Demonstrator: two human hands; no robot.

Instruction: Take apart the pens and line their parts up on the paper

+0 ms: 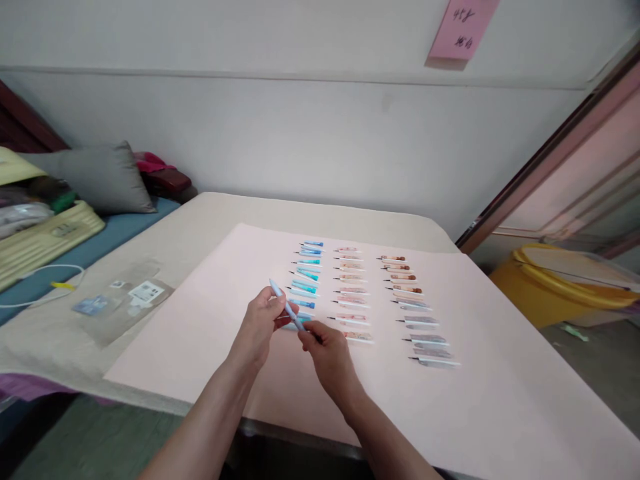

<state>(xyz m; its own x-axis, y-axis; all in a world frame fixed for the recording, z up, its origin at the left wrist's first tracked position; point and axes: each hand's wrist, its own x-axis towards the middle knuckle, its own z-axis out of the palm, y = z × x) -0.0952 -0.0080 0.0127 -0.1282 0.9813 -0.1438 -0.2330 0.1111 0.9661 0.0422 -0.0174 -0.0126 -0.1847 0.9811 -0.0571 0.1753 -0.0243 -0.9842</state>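
Observation:
A pale blue pen [287,308] is held up at a slant above the front of the pink sheet [200,333]. My left hand [263,317] is closed around its upper part, with thumb and fingers pinching it. Lower down, the fingers of my right hand [325,347] grip the pen's other end. Behind my hands lie several blue pen barrels with refills [306,273] in a column. To their right is a column of pinkish patterned barrels [351,278]. Farther right are brown barrels [399,268] and greyish clear barrels [425,323], with thin refills beside them.
Clear plastic bags with labels [145,292] lie on the cream cloth [45,340] at left. A grey cushion [107,177] stands beyond. A yellow bin [555,283] is on the floor at right. A pink note [463,30] hangs on the wall.

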